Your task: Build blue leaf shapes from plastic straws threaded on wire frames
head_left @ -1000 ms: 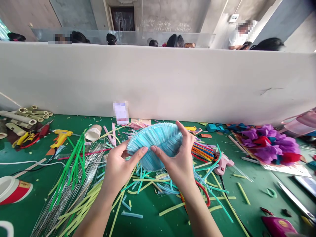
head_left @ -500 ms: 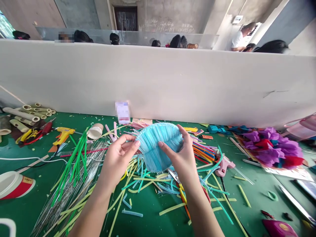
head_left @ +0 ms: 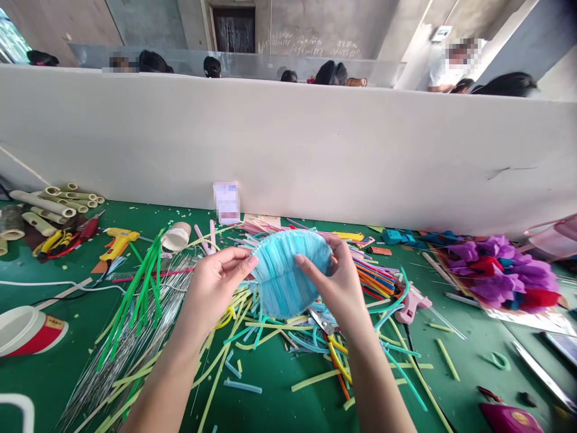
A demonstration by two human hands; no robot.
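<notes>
In the head view, a white partition [head_left: 288,144] runs along the far edge of a green table [head_left: 279,415]. At the middle, the left hand [head_left: 223,273] pinches the left edge of a fuzzy blue oval [head_left: 288,270] between thumb and fingers; the right hand [head_left: 338,279] grips its right side, thumb across the front. The oval is held up over loose pipe cleaners [head_left: 315,377] and scissors [head_left: 323,325]. Far left lie bamboo tubes [head_left: 41,207] and a yellow glue gun [head_left: 118,243]; near left, a paper cup [head_left: 45,331]. To the right are a pink glue gun [head_left: 410,304] and, beyond it, purple and red flowers [head_left: 498,288].
</notes>
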